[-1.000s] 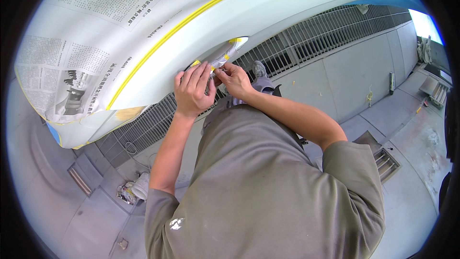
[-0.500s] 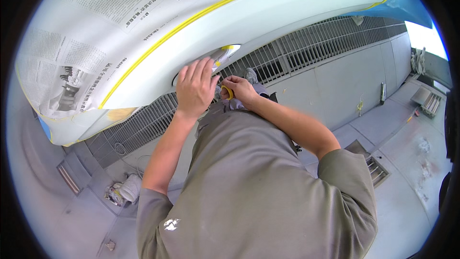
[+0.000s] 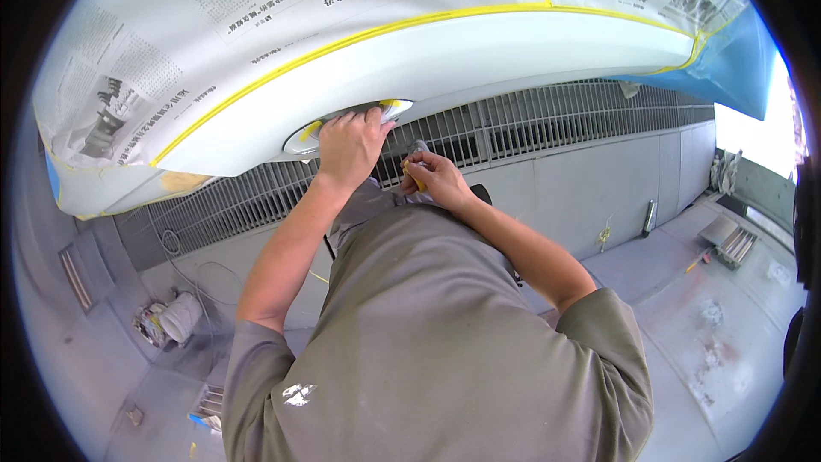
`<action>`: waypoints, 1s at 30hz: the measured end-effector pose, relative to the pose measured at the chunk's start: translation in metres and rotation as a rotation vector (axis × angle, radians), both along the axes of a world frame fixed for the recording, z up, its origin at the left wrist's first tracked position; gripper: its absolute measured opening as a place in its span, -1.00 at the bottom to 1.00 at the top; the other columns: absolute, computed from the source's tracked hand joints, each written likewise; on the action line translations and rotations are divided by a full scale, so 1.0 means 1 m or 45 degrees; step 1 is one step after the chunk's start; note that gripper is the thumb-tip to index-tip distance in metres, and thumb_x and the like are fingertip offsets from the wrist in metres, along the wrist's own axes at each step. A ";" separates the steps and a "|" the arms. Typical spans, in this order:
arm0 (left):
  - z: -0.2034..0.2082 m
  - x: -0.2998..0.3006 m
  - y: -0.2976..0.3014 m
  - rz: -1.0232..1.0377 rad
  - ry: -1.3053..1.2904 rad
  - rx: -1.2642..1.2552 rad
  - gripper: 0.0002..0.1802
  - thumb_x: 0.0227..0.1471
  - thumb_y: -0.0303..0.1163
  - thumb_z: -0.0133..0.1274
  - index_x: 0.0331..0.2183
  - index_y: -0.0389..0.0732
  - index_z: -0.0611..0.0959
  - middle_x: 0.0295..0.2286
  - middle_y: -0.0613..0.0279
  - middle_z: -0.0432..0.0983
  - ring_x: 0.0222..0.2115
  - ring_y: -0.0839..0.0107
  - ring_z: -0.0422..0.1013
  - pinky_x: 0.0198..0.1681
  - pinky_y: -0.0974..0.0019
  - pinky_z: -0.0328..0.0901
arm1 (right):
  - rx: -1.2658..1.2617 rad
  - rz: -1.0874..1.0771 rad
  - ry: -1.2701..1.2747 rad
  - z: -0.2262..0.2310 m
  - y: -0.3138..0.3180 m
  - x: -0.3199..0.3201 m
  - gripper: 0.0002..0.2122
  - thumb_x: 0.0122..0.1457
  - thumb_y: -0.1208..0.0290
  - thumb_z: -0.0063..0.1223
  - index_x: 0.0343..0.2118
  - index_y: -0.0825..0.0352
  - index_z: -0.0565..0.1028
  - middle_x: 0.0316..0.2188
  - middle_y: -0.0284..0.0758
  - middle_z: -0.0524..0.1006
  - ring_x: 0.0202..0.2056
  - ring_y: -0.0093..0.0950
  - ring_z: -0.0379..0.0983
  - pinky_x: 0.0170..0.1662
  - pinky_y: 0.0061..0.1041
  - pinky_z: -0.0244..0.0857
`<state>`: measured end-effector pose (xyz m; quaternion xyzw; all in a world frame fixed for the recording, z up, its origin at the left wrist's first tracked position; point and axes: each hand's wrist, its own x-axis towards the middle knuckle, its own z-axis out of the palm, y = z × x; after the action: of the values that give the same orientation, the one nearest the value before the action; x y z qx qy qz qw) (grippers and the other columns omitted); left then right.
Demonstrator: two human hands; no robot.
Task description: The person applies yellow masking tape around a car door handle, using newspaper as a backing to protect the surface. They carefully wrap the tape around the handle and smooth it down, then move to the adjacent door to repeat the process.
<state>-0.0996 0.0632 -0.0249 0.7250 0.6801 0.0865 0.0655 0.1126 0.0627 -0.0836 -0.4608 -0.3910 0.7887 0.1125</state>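
Note:
My left hand (image 3: 349,147) is up at an oval, metallic-rimmed fitting (image 3: 301,139) in a white curved vehicle panel (image 3: 479,53). Its fingers bend over the fitting, the tips hidden, and I see nothing held in it. Yellow tape pieces (image 3: 310,131) stick to the fitting on either side of that hand. Lower and to the right, my right hand (image 3: 438,178) is closed around a roll of yellow masking tape (image 3: 419,183), mostly covered by the fingers.
Newspaper sheets (image 3: 231,51) edged with yellow tape cover the upper panel; blue film (image 3: 727,68) wraps its right end. Below runs a floor grate (image 3: 547,115). A thin hose (image 3: 171,244) and a whitish bundle (image 3: 180,316) lie at left, a metal box (image 3: 729,238) at right.
My left hand has gone from stretched fingers beside the fitting to bent fingers over it. My right hand stays closed on the tape roll. The view has shifted, showing more newspaper and blue film.

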 end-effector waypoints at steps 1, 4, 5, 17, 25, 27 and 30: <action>0.003 0.002 -0.002 0.017 -0.041 0.050 -0.64 0.15 -0.10 0.29 -0.23 -0.20 0.66 -0.45 0.16 0.66 -0.35 0.23 0.62 -0.33 0.18 0.48 | 0.065 0.020 0.008 0.007 0.003 0.004 -0.71 0.41 0.34 0.05 0.04 0.45 0.52 -0.37 -0.25 0.69 -0.33 -0.51 0.65 -0.16 -0.48 0.53; 0.019 0.011 -0.015 0.027 -0.150 0.353 -0.55 0.09 -0.17 0.36 -0.06 -0.25 0.71 -0.33 0.09 0.68 -0.26 0.15 0.59 -0.25 0.15 0.47 | 0.344 0.208 -0.071 0.037 0.013 0.016 -0.65 0.38 0.38 0.02 0.13 0.47 0.47 -0.37 -0.25 0.69 -0.33 -0.52 0.64 -0.15 -0.46 0.50; 0.025 0.015 -0.024 0.019 -0.181 0.403 -0.55 0.08 -0.20 0.36 -0.05 -0.24 0.71 -0.31 0.09 0.67 -0.25 0.13 0.59 -0.23 0.14 0.47 | 0.470 0.278 -0.086 0.048 0.014 0.021 -0.63 0.38 0.40 0.01 0.17 0.48 0.45 -0.37 -0.24 0.69 -0.33 -0.53 0.64 -0.14 -0.45 0.50; 0.008 0.042 -0.074 0.695 -1.912 -0.237 -0.83 0.28 -0.39 0.26 -0.23 -0.31 0.72 -0.40 0.28 0.69 -0.43 0.62 0.55 -0.36 0.46 0.43 | 1.131 0.566 -0.279 0.115 0.023 -0.002 -0.72 0.22 0.50 0.28 -0.09 0.38 0.42 -0.34 -0.15 0.68 -0.32 -0.16 0.63 -0.02 -0.23 0.44; -0.032 0.057 -0.071 0.963 -2.718 -0.191 -0.84 0.30 -0.36 0.25 -0.23 -0.26 0.70 -0.42 0.37 0.64 -0.43 0.69 0.44 -0.38 0.53 0.29 | 0.975 0.598 -0.548 0.197 0.057 0.005 -0.77 0.12 0.57 0.32 -0.13 0.36 0.69 -0.40 -0.27 0.73 -0.42 -0.41 0.57 -0.09 -0.40 0.39; -0.042 0.058 -0.068 0.917 -2.860 -0.325 -0.80 0.27 -0.35 0.28 -0.15 -0.25 0.69 -0.35 0.35 0.64 -0.37 0.65 0.48 -0.30 0.50 0.33 | 1.038 0.564 -0.515 0.203 0.063 -0.002 -0.78 0.12 0.59 0.30 -0.14 0.39 0.69 -0.41 -0.28 0.73 -0.42 -0.42 0.57 -0.13 -0.42 0.40; -0.056 0.055 -0.065 1.001 -2.924 -0.337 -0.68 0.24 -0.38 0.28 -0.01 -0.26 0.65 -0.19 0.30 0.63 -0.20 0.55 0.51 -0.11 0.40 0.38 | 1.152 0.564 -0.507 0.206 0.074 -0.019 -0.79 0.12 0.64 0.27 -0.15 0.41 0.68 -0.44 -0.29 0.72 -0.41 -0.43 0.57 -0.15 -0.44 0.39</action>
<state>-0.0448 -0.0017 -0.0808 -0.0405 0.4034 0.6208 0.6711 0.0932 0.1366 0.1223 -0.4135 -0.7931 0.4439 0.0542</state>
